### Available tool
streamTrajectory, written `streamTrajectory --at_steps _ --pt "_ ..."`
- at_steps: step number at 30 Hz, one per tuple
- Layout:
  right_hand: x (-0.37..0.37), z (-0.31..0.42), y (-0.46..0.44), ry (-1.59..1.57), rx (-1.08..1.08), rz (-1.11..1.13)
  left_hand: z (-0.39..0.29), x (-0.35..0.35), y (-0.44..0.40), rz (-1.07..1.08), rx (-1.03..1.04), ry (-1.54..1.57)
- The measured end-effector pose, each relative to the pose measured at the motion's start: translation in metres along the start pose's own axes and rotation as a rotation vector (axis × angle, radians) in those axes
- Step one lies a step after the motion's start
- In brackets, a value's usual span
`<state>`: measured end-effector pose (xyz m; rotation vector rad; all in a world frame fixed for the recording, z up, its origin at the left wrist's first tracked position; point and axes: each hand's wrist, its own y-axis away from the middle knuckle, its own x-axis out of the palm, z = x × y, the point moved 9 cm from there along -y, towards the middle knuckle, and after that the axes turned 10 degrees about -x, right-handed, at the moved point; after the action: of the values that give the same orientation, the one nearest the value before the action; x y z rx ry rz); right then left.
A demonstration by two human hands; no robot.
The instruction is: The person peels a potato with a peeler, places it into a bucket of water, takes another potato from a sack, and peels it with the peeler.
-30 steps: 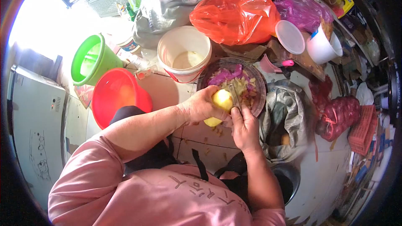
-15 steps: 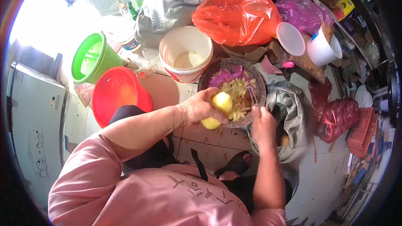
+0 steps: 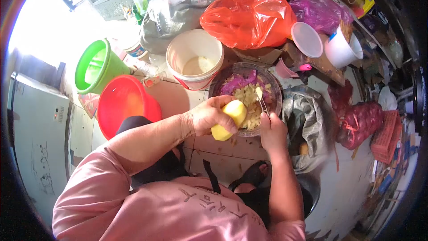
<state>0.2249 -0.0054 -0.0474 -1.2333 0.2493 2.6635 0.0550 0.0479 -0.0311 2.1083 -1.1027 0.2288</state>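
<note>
Right hand [image 3: 273,133] nearer the left hand [image 3: 207,115] than before, fist around a peeler [image 3: 264,105], left around a potato [image 3: 236,110].

Gap over floor tiles [image 3: 174,100] between red basin [image 3: 150,105] and bowl [image 3: 278,93]; white bucket [image 3: 176,56] beyond; sack [image 3: 315,122] at right

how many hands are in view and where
2. The left hand grips a peeled potato by the lower-left edge of the bowl; the right hand holds a metal peeler by its lower-right edge. No other hand shows.
</note>
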Motion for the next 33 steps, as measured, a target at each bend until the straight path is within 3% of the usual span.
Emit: streamTrajectory --at_steps 3,7,9,14,18,22,23,24,28,29,31,33 --pt "-0.006 0.038 0.01 -0.216 -0.167 -0.111 0.006 -0.006 -0.004 -0.031 -0.043 0.235" --pt "-0.005 0.052 0.014 -0.207 -0.218 -0.058 0.011 -0.016 -0.008 -0.151 -0.036 0.156" --pt "-0.007 0.054 0.015 -0.23 -0.24 -0.079 0.007 -0.023 -0.008 -0.325 0.0 -0.271" --pt "-0.013 0.059 0.018 -0.294 -0.265 -0.083 -0.003 -0.025 -0.002 -0.46 0.005 -0.591" --pt "-0.008 0.06 0.02 -0.109 -0.258 0.043 -0.006 -0.023 -0.002 -0.493 0.075 -0.745" --pt "0.003 0.024 0.013 0.059 -0.094 0.126 -0.014 -0.008 0.007 -0.381 0.173 -0.76" --pt "0.031 -0.016 0.006 0.16 -0.14 0.166 -0.02 0.002 0.011 -0.293 0.248 -0.711" --pt "0.026 -0.012 0.009 0.157 -0.136 0.146 -0.027 0.011 0.016 -0.206 0.32 -0.66" --pt "0.016 -0.002 0.007 0.053 -0.038 0.083 -0.03 0.002 0.014 -0.238 0.382 -0.635" --pt "0.009 0.007 0.006 -0.026 -0.072 0.011 -0.03 0.003 0.014 -0.236 0.381 -0.637" --pt "-0.003 0.025 0.01 -0.107 -0.106 -0.062 -0.014 -0.011 0.007 -0.226 0.161 -0.214" --pt "-0.016 0.05 0.013 -0.212 -0.214 -0.117 -0.015 -0.016 0.007 -0.27 0.16 -0.235"
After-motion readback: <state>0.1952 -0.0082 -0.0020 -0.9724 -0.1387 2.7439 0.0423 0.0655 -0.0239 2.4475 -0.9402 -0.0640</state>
